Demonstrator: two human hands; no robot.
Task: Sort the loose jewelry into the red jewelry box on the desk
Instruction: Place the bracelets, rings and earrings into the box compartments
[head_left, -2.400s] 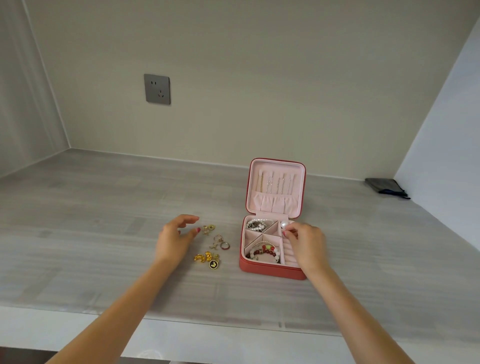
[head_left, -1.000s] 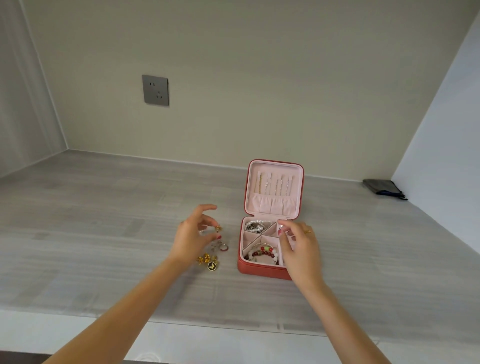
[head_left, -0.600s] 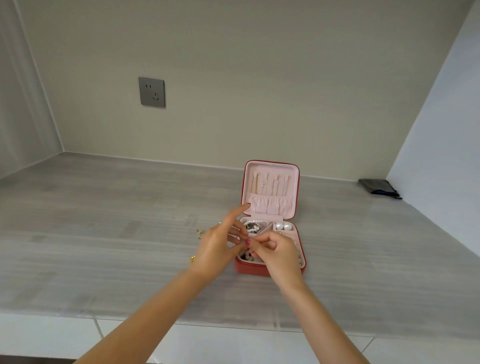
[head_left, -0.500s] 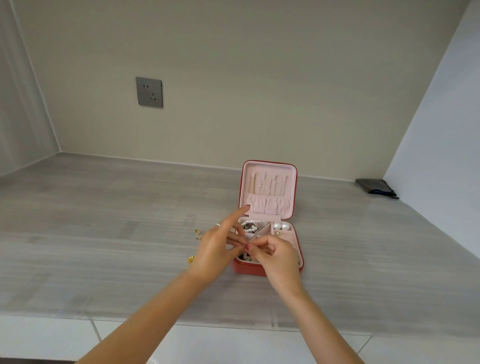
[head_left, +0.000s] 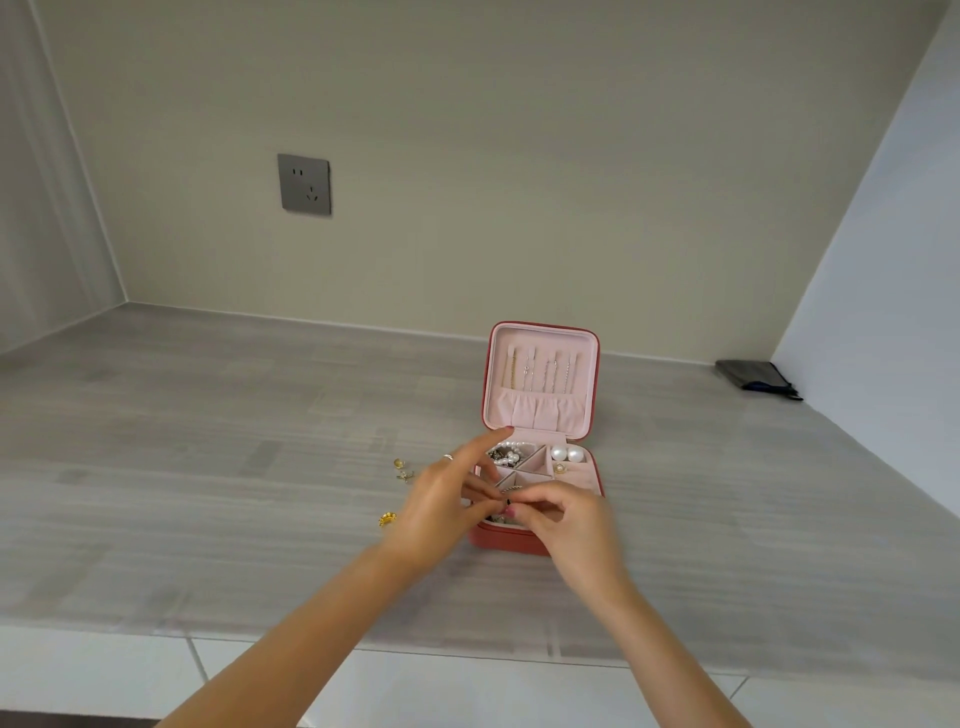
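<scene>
Where the grey wood-grain surface (head_left: 208, 467) meets the beige wall, we list one small square red jewelry box (head_left: 511, 540) with pale pink lining, standing open, its lid (head_left: 540, 379) upright at the far side. Inside the lid we count several thin chains (head_left: 543, 374) hanging in a row above a gathered pocket. In the tray we note a heap of small white pearls and dark beads (head_left: 506, 456) in the far left compartment, two large white pearl studs (head_left: 566, 453) at the far right, and a small gold stud (head_left: 559, 468) just near of them.

Our left hand (head_left: 441, 514) and right hand (head_left: 569, 519) meet over the near left part of the tray. Both sets of fingertips pinch one small dark-and-gold piece (head_left: 511, 499); we cannot tell what kind. The left forefinger points toward the lid and bears a thin silver ring (head_left: 448, 457).

Loose on the surface, left of the box: two small gold pieces (head_left: 402, 468) close together, and one gold flower-shaped piece (head_left: 387, 518) nearer us.

Also listed: a grey wall socket (head_left: 304, 184) and a flat dark pouch (head_left: 756, 376) in the far right corner.
</scene>
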